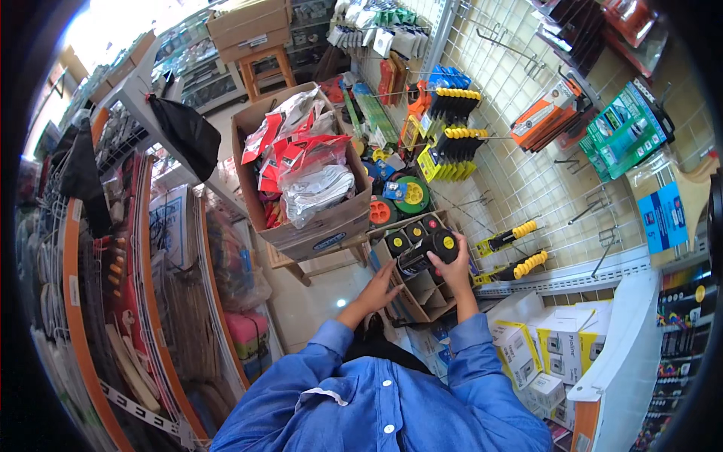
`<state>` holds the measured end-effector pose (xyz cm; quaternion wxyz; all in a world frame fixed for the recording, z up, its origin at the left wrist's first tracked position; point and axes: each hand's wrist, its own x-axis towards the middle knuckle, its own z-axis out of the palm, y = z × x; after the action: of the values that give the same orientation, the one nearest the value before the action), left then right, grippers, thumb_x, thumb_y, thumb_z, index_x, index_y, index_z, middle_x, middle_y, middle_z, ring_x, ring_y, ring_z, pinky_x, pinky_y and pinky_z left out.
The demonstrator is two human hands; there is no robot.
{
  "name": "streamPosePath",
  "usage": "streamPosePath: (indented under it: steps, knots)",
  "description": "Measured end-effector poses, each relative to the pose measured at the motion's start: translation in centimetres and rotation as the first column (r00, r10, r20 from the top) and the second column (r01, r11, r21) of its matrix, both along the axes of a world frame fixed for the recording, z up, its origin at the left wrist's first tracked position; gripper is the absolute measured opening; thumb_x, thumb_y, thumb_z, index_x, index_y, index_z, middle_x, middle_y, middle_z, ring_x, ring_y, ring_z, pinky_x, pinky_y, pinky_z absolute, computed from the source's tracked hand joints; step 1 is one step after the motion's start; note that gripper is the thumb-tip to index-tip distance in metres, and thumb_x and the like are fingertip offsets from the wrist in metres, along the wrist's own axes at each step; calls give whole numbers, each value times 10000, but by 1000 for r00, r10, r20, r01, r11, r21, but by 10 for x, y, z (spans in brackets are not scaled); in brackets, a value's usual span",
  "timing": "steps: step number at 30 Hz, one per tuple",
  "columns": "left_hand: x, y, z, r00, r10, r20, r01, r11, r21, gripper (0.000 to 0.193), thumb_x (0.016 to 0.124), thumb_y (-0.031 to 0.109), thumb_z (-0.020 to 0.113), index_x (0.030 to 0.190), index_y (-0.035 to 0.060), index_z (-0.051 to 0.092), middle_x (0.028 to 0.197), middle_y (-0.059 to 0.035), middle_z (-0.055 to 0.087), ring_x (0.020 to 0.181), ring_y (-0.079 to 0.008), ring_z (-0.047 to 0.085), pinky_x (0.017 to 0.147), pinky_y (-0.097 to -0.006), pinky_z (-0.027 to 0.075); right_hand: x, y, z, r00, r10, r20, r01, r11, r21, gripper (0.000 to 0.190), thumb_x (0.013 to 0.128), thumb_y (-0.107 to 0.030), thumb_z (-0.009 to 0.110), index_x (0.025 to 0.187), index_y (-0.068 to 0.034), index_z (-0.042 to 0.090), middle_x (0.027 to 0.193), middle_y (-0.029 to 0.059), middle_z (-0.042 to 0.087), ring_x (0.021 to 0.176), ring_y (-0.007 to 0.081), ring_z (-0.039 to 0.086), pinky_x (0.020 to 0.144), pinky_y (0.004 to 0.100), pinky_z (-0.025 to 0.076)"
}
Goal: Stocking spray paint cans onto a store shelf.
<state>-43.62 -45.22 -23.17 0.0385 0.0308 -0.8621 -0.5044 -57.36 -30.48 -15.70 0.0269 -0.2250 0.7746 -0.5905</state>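
My right hand [454, 270] grips a black spray can [421, 257] with a black cap and a yellow dot on top, tilted over a cardboard box [404, 305]. The box has cardboard dividers, and several black-capped cans [398, 242] with yellow or red dots stand in its far part. Some near compartments hold nothing that I can see. My left hand [379, 289] is at the left edge of the box, its fingers spread, with the fingertips near the lower end of the can. Whether they touch it I cannot tell.
A large carton [316, 237] of packaged gloves stands on a wooden stool [305, 274] beyond the box. Cable reels [412, 195] lie behind it. On the right, a wire grid wall carries hooks and hanging tools [508, 237]; white and yellow boxes [559, 344] are stacked below. Shelving [149, 282] runs along the left.
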Motion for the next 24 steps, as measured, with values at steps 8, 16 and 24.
streamPosePath:
  steps: [8, 16, 24]
  knots:
    - [-32, 29, -41, 957, 77, -279, -48, 993, 110, 772, 630, 239, 750, 1244, -8, 352, 1243, -228, 393, 1187, -376, 359, 982, -395, 316, 6, -34, -43, 934, -333, 127, 355, 904, -238, 541, 813, -192, 587, 1235, 32, 333, 1197, 152, 461, 1098, 236, 454, 930, 343, 359]
    - [-24, 61, -60, 998, -58, -20, 61, 971, 231, 723, 575, 42, 702, 1216, 8, 368, 1243, -183, 352, 1111, -357, 428, 907, -363, 405, 54, -11, -85, 866, -208, 455, 324, 926, -195, 464, 816, -180, 603, 1196, -38, 378, 1080, 93, 490, 973, 172, 477, 855, 277, 380]
    - [-46, 56, -66, 993, -115, -2, 115, 991, 63, 812, 540, 58, 752, 1225, 16, 319, 1123, -196, 486, 1039, -356, 498, 793, -370, 469, 47, 17, -102, 898, -156, 411, 305, 895, -325, 424, 840, -166, 564, 1202, -34, 387, 1113, 78, 486, 978, 164, 488, 848, 268, 394]
